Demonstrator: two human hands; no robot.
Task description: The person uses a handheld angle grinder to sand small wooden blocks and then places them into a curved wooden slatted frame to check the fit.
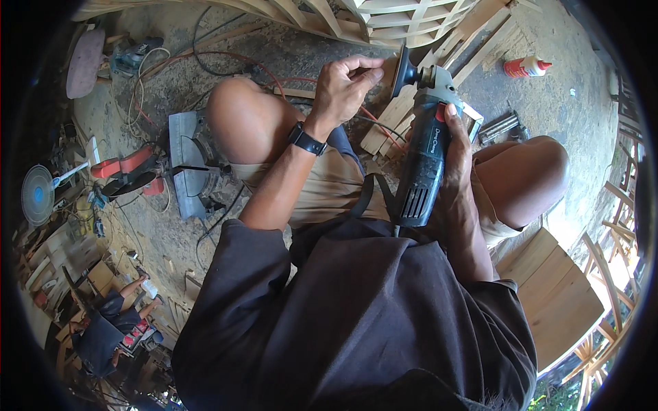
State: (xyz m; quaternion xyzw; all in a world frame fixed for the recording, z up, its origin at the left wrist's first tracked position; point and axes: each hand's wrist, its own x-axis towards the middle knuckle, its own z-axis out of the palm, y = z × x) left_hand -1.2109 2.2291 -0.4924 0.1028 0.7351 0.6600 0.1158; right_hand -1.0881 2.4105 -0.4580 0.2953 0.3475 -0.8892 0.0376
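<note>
My right hand [456, 137] is wrapped round the body of a dark teal angle grinder [423, 164], with the thumb along its upper side near the red part. The grinder lies over my lap, its grey head pointing away from me. A round black pad [406, 73] on the head is seen almost edge-on. My left hand [345, 89], with a black watch on the wrist, pinches close to the pad's face. A thin tan piece [390, 71] shows between those fingertips and the pad; I cannot tell its kind.
A curved wooden lattice [411, 14] and boards [473, 41] lie ahead. A red-and-white bottle [526, 66] is at far right. Leftward are a mitre saw [188, 164], cables, a blue fan [38, 195] and another person [103, 339]. A wooden panel [552, 294] is beside my right arm.
</note>
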